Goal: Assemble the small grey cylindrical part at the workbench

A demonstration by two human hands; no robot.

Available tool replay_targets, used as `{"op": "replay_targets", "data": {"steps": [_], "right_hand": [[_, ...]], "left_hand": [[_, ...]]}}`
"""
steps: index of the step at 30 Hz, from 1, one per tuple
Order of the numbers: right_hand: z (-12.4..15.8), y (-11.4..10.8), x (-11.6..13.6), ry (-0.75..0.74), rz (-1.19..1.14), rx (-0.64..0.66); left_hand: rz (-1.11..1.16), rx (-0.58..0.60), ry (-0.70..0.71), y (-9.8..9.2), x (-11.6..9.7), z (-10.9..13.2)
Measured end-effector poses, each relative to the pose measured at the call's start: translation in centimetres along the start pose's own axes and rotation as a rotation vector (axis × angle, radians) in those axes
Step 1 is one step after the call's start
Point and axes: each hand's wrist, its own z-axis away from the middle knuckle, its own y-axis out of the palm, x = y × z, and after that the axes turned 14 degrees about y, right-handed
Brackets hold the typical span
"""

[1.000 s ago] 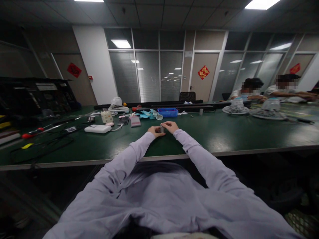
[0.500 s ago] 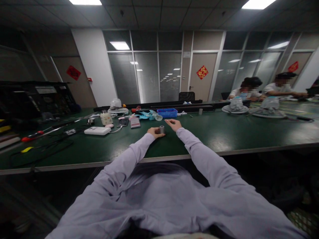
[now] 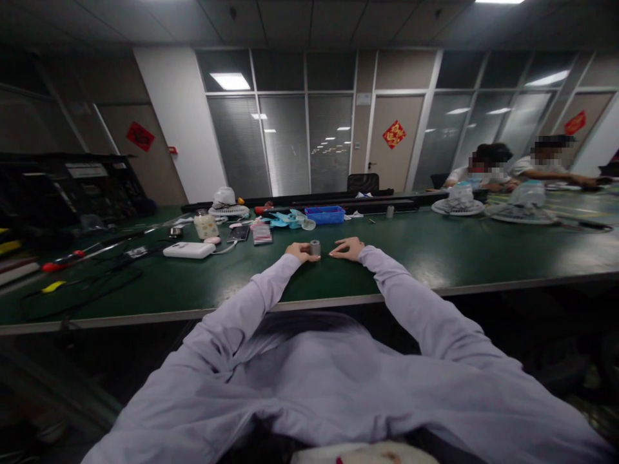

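Observation:
On the green table, a small grey metal cylinder [image 3: 315, 249] with a hole in its top stands upright. My left hand [image 3: 300, 252] is closed around its left side, thumb in front. A short gap to the right separates it from my right hand [image 3: 349, 249], which is low over the tabletop. The thumb and index fingertips of that hand come together in a pinch; anything between them is too small to make out.
Behind my hands stand a blue bin [image 3: 325, 215] and light-blue gloves [image 3: 289, 220]. A white power bank [image 3: 189, 250], a jar [image 3: 206, 225] and a phone [image 3: 238, 234] lie left. Another metal cylinder [image 3: 390, 211] stands farther back. Two people [image 3: 483, 169] sit at the far right.
My right hand has moved right and down, away from the cylinder, toward the tabletop. My left hand stays at the cylinder. The camera view has shifted slightly.

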Motion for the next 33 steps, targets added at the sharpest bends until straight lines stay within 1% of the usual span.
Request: {"op": "replay_targets", "data": {"steps": [2,5,6,8,10,12,16,20,22,26,30,33], "right_hand": [[-0.2,0.3,0.8,-0.023,-0.107,-0.059],[-0.3,1.0,2.8,-0.044,-0.317,-0.247],[-0.3,1.3,3.6,-0.062,-0.348,-0.282],[-0.3,1.7,5.0,-0.098,-0.367,-0.304],[-0.3,1.9,6.0,-0.125,-0.367,-0.280],[-0.3,2.1,6.4,-0.139,-0.373,-0.249],[-0.6,2.4,6.6,-0.126,-0.370,-0.196],[-0.7,2.6,6.8,-0.128,-0.359,-0.155],[-0.7,2.7,6.8,-0.131,-0.344,-0.148],[-0.5,2.7,6.8,-0.088,-0.338,-0.148],[-0.4,2.6,6.7,-0.061,-0.359,-0.118],[-0.3,2.6,6.8,-0.068,-0.364,-0.114]], "left_hand": [[0.005,-0.001,-0.009,0.0,0.1,-0.2],[0.009,0.001,-0.004,0.1,0.4,-0.3],[0.012,0.007,0.001,0.1,0.6,-0.3],[0.017,0.021,0.009,0.1,0.8,-0.4],[0.007,0.023,0.006,0.1,1.1,-0.4],[-0.010,0.026,0.011,0.1,1.2,-0.4],[-0.015,0.041,0.033,0.1,1.5,-0.4],[0.012,0.016,0.043,0.2,1.6,-0.3],[0.032,0.021,0.057,0.2,1.6,-0.2],[0.050,0.025,0.108,0.0,1.5,0.0],[0.024,0.044,0.112,-0.1,1.4,0.1],[0.048,0.047,0.128,-0.1,1.1,0.3]]}}
